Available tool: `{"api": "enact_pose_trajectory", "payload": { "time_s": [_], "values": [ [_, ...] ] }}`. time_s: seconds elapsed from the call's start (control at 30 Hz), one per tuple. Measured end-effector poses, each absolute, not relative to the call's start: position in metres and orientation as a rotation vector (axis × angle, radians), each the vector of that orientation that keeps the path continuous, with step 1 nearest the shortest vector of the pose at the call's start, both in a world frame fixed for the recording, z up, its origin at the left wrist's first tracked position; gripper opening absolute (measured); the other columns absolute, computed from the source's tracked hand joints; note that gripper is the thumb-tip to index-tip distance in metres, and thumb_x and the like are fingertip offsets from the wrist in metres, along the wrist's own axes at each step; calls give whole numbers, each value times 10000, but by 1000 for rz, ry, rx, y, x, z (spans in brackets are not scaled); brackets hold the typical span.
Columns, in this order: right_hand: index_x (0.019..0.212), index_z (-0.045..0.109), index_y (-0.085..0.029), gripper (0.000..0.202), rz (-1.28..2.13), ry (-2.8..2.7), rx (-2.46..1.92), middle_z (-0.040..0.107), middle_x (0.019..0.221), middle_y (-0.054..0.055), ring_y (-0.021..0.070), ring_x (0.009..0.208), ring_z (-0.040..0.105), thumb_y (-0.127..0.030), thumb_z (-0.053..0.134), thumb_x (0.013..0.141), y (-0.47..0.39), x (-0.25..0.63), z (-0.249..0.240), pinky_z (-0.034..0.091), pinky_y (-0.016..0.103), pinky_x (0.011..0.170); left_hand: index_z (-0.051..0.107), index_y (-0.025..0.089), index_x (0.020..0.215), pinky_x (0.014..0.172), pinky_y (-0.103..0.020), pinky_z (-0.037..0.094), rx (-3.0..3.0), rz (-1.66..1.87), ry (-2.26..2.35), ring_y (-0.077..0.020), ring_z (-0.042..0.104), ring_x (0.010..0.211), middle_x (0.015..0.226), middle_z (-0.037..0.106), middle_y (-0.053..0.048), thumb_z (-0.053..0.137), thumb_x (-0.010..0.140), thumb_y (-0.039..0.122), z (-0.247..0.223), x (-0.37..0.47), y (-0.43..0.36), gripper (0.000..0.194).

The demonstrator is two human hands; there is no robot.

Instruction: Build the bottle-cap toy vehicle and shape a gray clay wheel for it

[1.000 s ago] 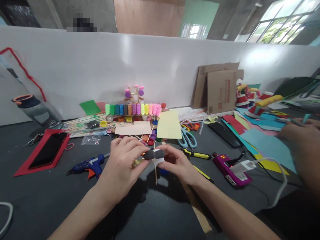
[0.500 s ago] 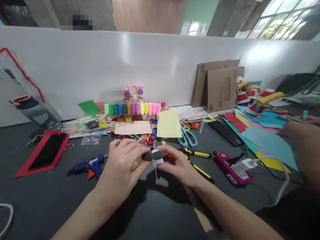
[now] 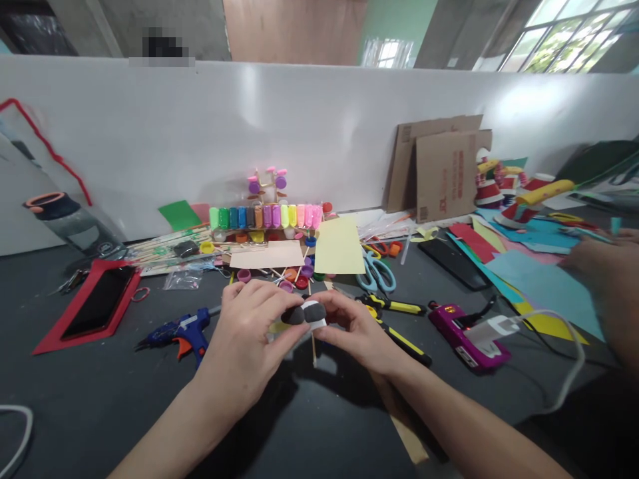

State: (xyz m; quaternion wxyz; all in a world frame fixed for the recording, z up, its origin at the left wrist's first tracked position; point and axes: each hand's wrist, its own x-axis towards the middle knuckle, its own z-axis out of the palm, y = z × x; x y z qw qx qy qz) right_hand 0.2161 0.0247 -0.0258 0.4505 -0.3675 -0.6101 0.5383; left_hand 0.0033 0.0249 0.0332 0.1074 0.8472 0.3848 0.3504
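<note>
Both hands meet over the near middle of the dark table. Thumb and fingers of my left hand (image 3: 252, 326) are closed on a dark grey rounded piece (image 3: 294, 315). Right beside it, a second dark grey oval (image 3: 314, 312) lies against a small white piece (image 3: 318, 324). My right hand (image 3: 352, 327) pinches that white piece from the right side. A thin wooden stick (image 3: 314, 352) shows below the pieces; whether it is joined to them I cannot tell. Fingers hide much of the held object.
To the left lie a blue glue gun (image 3: 182, 332) and a phone (image 3: 98, 301) on red paper. Pliers (image 3: 399, 306), blue scissors (image 3: 375, 271) and a purple power strip (image 3: 466, 336) are on the right. Clay packets (image 3: 267, 217) stand behind. Another person's hand (image 3: 594, 259) is at far right.
The left thumb and fingertips have shifted slightly on the dark grey piece, and the ovals have tilted a little. Both hands keep their grip. The whole view has moved slightly.
</note>
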Motion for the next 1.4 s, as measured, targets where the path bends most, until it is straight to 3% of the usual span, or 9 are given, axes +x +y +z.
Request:
{"api": "enact_pose_trajectory", "payload": {
  "time_s": [0.2,0.33,0.43,0.77,0.93,1.03,1.4],
  "values": [
    [1105,685,-238,340,1362,-1487,-907,694,1055,20,164,914,633,-399,815,835,24,215,-27,495,293,842,672,218,1003,883,-437,355,2501,1000,1165,-242,648,941,945,746,-8,707,927,180,33,4,25,92],
    [1111,680,-237,364,1403,-1457,-891,696,1075,23,174,951,654,-412,824,825,24,214,-29,513,309,873,668,243,1137,915,-445,362,2502,985,1172,-266,646,1048,1087,752,-28,744,905,226,32,1,25,244],
    [1112,678,-238,348,1434,-1431,-876,698,1066,17,168,945,661,-388,821,832,25,214,-29,524,307,870,675,263,1169,948,-446,382,2497,978,1145,-270,623,1118,1151,730,-37,699,938,232,34,-1,26,234],
    [1086,686,-230,341,1491,-1382,-848,709,1045,15,158,942,666,-355,844,811,27,214,-29,528,306,892,707,234,1090,904,-423,401,2518,1032,1164,-259,628,1041,1059,732,-50,629,965,167,31,3,24,162],
    [1049,699,-212,316,1521,-1367,-856,702,935,1,134,808,639,-369,839,813,28,215,-27,529,267,767,655,215,1168,911,-419,384,2590,1023,1171,-269,641,1048,1099,747,-57,703,935,219,33,0,26,238],
    [988,702,-204,273,1534,-1357,-855,679,868,-10,111,720,593,-373,831,817,29,215,-27,506,242,687,659,194,1115,880,-418,378,2689,1068,1176,-267,655,999,1053,755,-70,668,952,186,36,-1,27,163],
    [937,679,-201,271,1569,-1324,-822,656,829,-19,109,701,565,-362,843,793,29,214,-27,478,237,657,638,196,1023,876,-436,353,2943,1193,1234,-240,700,960,993,799,-55,608,992,133,32,7,20,76]
  ]
}}
